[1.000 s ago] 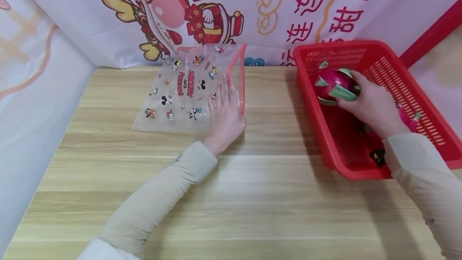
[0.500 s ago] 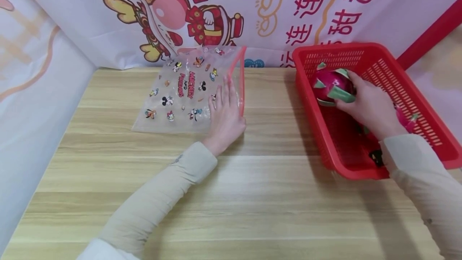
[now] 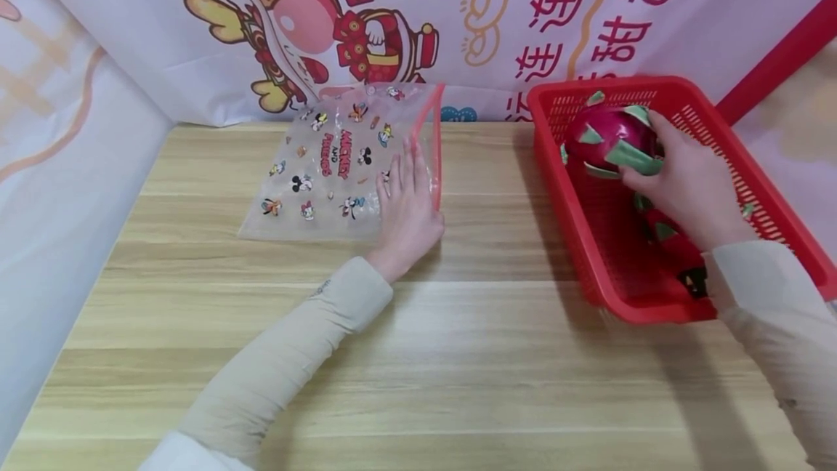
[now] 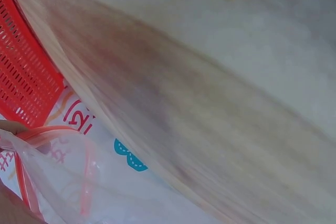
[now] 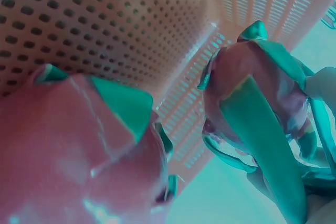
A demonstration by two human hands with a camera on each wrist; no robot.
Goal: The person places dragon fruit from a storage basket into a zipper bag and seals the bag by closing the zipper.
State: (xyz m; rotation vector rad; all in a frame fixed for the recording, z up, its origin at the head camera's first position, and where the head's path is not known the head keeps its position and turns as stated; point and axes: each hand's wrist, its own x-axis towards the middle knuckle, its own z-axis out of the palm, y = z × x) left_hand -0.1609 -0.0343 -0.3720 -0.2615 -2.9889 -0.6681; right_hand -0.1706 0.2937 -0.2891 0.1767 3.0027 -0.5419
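Here's your right hand (image 3: pixel 700 187) wrapped round a glossy, green-scaled dragon fruit (image 3: pixel 608 138) inside the slotted red plastic basket (image 3: pixel 654 313); the right wrist view shows a second dragon fruit (image 5: pixel 79 153) large. Your left hand (image 3: pixel 410 213) lies straight-fingered on the clear Mickey zip bag (image 3: pixel 320 198), its mouth parted.

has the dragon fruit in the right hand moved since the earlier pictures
Yes, slightly: in the head view, the dragon fruit has shifted up the picture, toward the red basket's far rim.
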